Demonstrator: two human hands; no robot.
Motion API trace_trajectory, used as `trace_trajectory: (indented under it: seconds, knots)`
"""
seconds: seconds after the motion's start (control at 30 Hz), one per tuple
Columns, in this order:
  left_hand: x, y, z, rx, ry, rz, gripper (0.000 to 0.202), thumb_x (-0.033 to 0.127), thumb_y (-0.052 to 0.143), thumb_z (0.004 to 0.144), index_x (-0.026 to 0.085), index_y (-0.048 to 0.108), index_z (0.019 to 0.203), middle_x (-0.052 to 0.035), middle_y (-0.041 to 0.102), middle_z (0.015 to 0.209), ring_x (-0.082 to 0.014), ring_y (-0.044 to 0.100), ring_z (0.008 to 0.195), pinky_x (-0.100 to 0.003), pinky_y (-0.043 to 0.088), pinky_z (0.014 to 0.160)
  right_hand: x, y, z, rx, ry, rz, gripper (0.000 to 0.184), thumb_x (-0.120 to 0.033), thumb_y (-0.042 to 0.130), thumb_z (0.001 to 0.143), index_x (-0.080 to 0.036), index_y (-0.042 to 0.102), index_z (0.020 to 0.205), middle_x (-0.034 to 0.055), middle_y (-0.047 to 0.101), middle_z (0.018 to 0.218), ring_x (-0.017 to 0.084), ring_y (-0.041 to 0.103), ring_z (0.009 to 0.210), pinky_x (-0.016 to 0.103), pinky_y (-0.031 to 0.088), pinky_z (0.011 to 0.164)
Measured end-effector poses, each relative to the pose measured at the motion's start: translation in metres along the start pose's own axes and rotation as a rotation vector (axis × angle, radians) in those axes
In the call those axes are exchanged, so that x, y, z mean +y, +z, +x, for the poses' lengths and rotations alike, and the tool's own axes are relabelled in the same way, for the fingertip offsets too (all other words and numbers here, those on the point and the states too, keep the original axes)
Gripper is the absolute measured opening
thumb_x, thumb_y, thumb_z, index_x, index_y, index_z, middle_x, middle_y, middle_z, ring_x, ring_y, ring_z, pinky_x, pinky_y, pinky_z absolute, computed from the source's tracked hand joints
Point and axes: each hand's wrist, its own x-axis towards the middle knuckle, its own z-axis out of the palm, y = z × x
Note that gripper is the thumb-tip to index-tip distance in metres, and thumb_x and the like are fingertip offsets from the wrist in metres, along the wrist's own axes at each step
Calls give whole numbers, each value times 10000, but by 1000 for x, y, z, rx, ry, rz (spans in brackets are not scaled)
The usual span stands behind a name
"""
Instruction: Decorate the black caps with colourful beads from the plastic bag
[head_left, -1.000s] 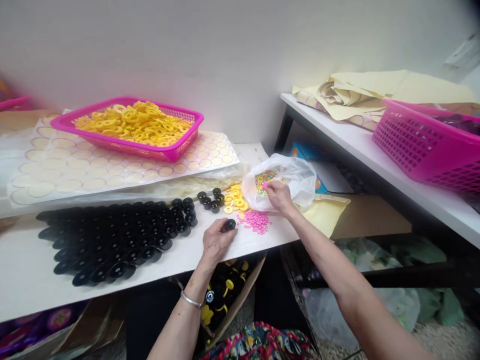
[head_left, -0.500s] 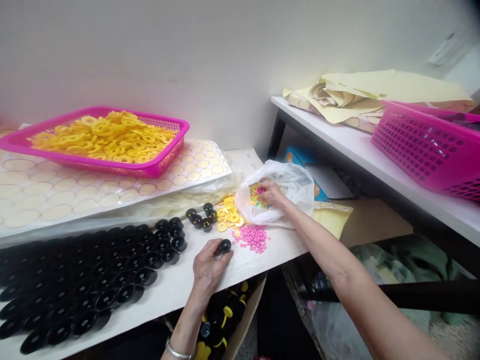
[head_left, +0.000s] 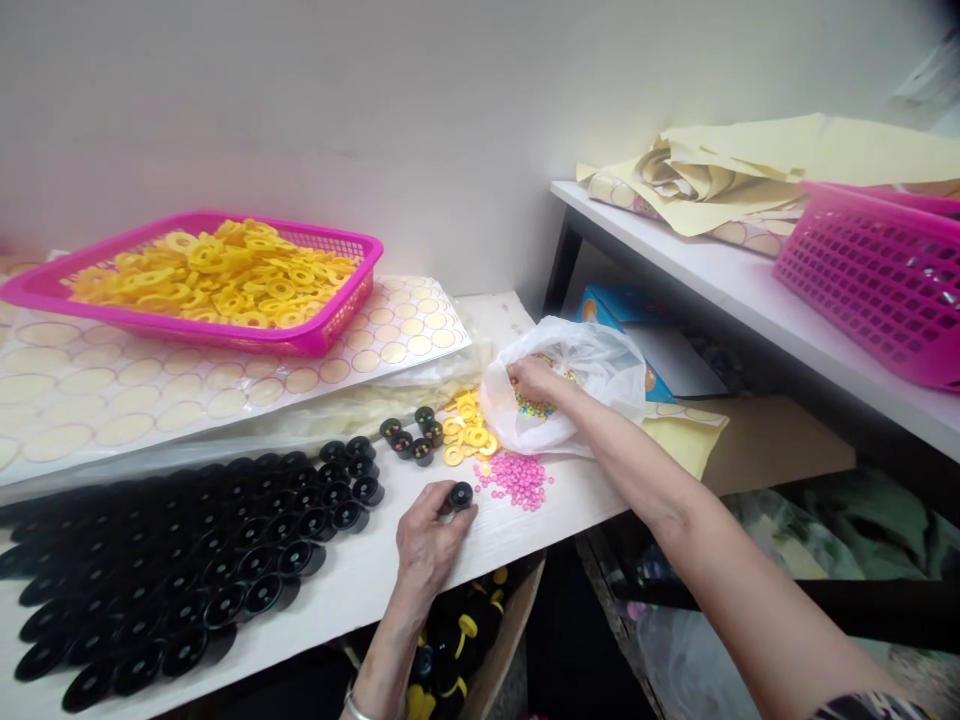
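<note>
My left hand [head_left: 431,530] rests at the table's front edge, thumb and fingers closed round a small black round cup [head_left: 461,495] with its opening facing up. My right hand [head_left: 536,376] reaches into a white plastic bag [head_left: 611,365] of tiny multicoloured beads [head_left: 534,407]. Its fingers are curled down among the beads; their tips and whatever they hold are hidden. Beside the bag lie a heap of small pink pieces [head_left: 517,480] and a heap of yellow rings [head_left: 469,430]. Several black cups with coloured bits inside [head_left: 422,451] stand left of the rings.
Rows of black cups [head_left: 262,592] cover the table's left part. Behind them a pink basket of yellow rings [head_left: 375,255] sits on sticker sheets [head_left: 412,325]. A raised shelf [head_left: 720,285] on the right bears paper and another pink basket [head_left: 862,290]. Below the table edge is an open box [head_left: 517,620].
My right hand has dipped deeper into the bag, and the pink thing at its fingertips is now out of sight. My left hand keeps hold of the cup. The view has shifted slightly.
</note>
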Motion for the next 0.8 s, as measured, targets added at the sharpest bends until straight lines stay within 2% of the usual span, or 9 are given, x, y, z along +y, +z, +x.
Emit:
trace_trajectory:
  seconds: [0.1, 0.23, 0.3, 0.4, 0.5, 0.6, 0.73, 0.8]
  knots:
    - [-1, -1, -2, 49, -35, -75, 210, 304, 659, 674, 207, 667, 860, 13, 644, 785, -130, 556, 662, -252, 465, 645, 6, -1, -8, 69, 18, 131, 193, -103, 537, 652, -120, 690, 769, 33, 664, 748, 174, 588, 739, 237, 418, 670]
    - [6, -2, 1, 139, -109, -211, 284, 333, 688, 631, 183, 678, 873, 6, 653, 751, -127, 545, 615, -250, 465, 603, 13, -3, -25, 187, 46, 303, 270, -221, 581, 662, -92, 658, 886, 33, 651, 808, 150, 583, 712, 225, 445, 620]
    - [20, -1, 9, 144, -100, -256, 299, 343, 690, 623, 178, 685, 872, -2, 657, 752, -126, 540, 607, -247, 454, 578, 13, -3, -33, 212, 45, 366, 296, -251, 594, 671, -85, 646, 910, 40, 651, 800, 150, 591, 701, 228, 459, 607]
    - [48, 6, 33, 83, 14, -263, 272, 313, 662, 635, 185, 693, 873, -17, 674, 800, -131, 549, 649, -247, 441, 586, 13, -4, -43, 222, 33, 414, 333, -274, 602, 699, -91, 636, 974, 48, 661, 825, 156, 603, 718, 239, 476, 617]
    - [73, 20, 61, 17, 123, -234, 248, 255, 644, 618, 191, 694, 853, -12, 676, 801, -138, 554, 689, -258, 445, 639, 13, -10, -51, 189, 50, 289, 336, -254, 571, 750, -98, 623, 1042, 60, 665, 878, 160, 604, 762, 240, 470, 645]
    - [85, 35, 75, 11, 131, -213, 261, 228, 645, 597, 191, 690, 852, 3, 660, 756, -139, 549, 692, -266, 444, 668, 12, -17, -52, 155, 87, 134, 224, -145, 526, 746, -103, 665, 917, 92, 662, 865, 198, 595, 823, 275, 447, 713]
    - [86, 44, 69, 9, 87, -230, 209, 220, 622, 615, 196, 684, 813, 22, 633, 712, -132, 540, 671, -260, 442, 668, 1, -16, -38, 107, 53, 81, 160, -39, 532, 683, -95, 674, 731, 174, 658, 902, 272, 551, 1004, 333, 395, 850]
    - [83, 44, 65, -2, 55, -238, 198, 220, 616, 615, 195, 682, 800, 25, 626, 702, -131, 537, 665, -257, 440, 661, -4, -11, -28, 67, 11, 109, 128, -31, 559, 660, -107, 662, 661, 168, 665, 865, 271, 552, 1012, 324, 386, 869]
